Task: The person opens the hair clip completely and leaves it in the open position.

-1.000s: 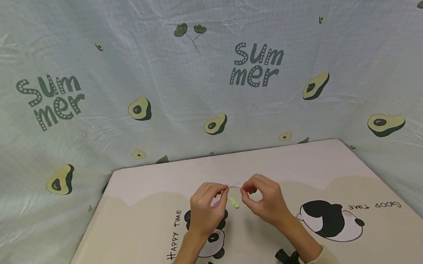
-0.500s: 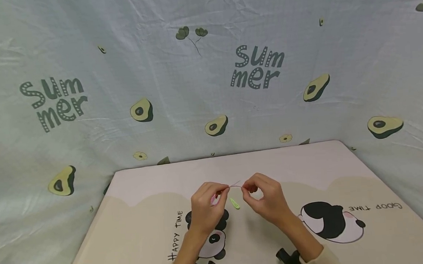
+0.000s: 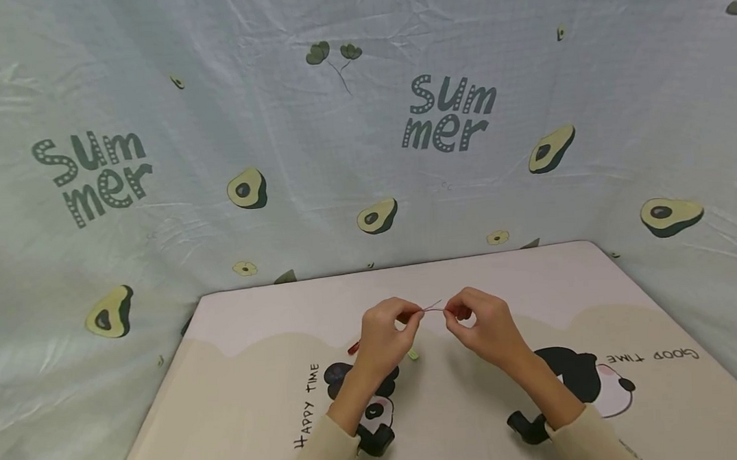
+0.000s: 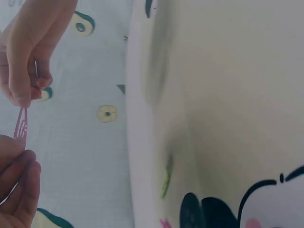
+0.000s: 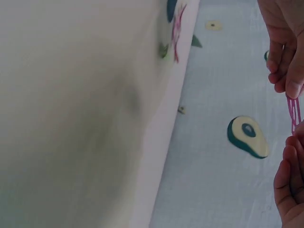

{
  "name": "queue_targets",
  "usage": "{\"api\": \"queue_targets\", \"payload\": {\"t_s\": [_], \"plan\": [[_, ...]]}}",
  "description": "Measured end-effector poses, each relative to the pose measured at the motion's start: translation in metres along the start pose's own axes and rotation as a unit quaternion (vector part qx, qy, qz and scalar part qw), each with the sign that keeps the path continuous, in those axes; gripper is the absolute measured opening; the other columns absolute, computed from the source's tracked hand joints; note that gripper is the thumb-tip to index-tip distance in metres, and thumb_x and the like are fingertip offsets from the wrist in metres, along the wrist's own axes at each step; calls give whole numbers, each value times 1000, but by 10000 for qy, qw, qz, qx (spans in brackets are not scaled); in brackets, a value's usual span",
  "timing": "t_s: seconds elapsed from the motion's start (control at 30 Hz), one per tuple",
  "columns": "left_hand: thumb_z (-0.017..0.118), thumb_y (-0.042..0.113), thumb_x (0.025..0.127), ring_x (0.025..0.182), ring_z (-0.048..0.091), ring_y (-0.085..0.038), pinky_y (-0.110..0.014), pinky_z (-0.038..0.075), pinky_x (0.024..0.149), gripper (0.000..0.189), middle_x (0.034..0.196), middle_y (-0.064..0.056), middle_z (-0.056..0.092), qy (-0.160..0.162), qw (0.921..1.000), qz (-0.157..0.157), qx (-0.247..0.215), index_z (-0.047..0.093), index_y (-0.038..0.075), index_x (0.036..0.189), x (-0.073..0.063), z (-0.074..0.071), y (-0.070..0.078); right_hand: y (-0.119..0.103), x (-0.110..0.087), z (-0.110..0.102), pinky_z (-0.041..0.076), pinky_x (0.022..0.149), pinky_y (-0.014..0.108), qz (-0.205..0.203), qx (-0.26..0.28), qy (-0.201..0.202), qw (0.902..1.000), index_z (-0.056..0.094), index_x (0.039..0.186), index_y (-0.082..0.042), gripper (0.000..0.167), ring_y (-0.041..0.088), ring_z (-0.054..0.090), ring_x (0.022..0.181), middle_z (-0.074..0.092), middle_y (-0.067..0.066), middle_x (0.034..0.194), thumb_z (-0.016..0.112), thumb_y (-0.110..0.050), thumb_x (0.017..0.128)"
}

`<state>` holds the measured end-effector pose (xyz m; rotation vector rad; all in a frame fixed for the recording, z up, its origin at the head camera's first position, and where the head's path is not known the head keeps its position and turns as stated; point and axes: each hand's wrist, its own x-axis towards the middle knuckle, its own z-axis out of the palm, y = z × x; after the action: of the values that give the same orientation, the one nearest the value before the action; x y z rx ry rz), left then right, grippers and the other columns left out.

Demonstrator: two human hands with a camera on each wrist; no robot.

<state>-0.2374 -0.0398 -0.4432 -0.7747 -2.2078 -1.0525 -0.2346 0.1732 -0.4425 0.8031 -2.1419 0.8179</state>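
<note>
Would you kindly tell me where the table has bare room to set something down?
The table looks bare left of the HAPPY TIME lettering and behind the GOOD TIME lettering, up to its edges. It is crowded mid-table, around the red item and green clip below the left hand.

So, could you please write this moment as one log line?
left hand: pinches pink clip | right hand: pinches same clip | green clip: on table

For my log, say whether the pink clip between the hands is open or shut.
Open: in the head view, the clip has one prong angled away.
</note>
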Motion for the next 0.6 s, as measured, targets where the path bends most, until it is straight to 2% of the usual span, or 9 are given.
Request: {"api": "queue_targets", "payload": {"t_s": [0.13, 0.23, 0.37, 0.6], "plan": [[77, 11, 92, 72, 69, -12, -23, 59, 68, 4, 82, -3, 76, -402, 9987, -313, 69, 79, 7, 91, 6, 18, -7, 14, -5, -1, 54, 59, 27, 327, -156, -335, 9988, 68, 84, -11, 20, 6, 58, 67, 66, -4, 76, 80, 4, 76], [78, 12, 91, 69, 65, -10, -15, 52, 65, 4, 79, -2, 76, -562, 9967, -541, 202, 79, 9, 88, 11, 32, -11, 24, -7, -2, 53, 60, 24, 640, -196, -685, 9954, 69, 83, -11, 17, 6, 58, 67, 66, -4, 75, 78, 3, 78], [78, 12, 90, 67, 61, -8, -13, 45, 62, 6, 77, -1, 75, -755, 9934, -809, 302, 79, 10, 85, 18, 48, -13, 39, -8, -3, 51, 62, 22, 1218, -306, -1198, 9848, 71, 84, -9, 10, 7, 57, 67, 67, -2, 75, 76, 0, 82], [77, 12, 91, 67, 60, -4, -14, 46, 64, 7, 79, 1, 77, -997, 9890, -1056, 281, 80, 11, 84, 24, 71, -15, 56, -13, -2, 48, 60, 22, 1869, -523, -1674, 9666, 71, 82, -6, 6, 8, 54, 66, 66, -1, 72, 76, -3, 84]]}}
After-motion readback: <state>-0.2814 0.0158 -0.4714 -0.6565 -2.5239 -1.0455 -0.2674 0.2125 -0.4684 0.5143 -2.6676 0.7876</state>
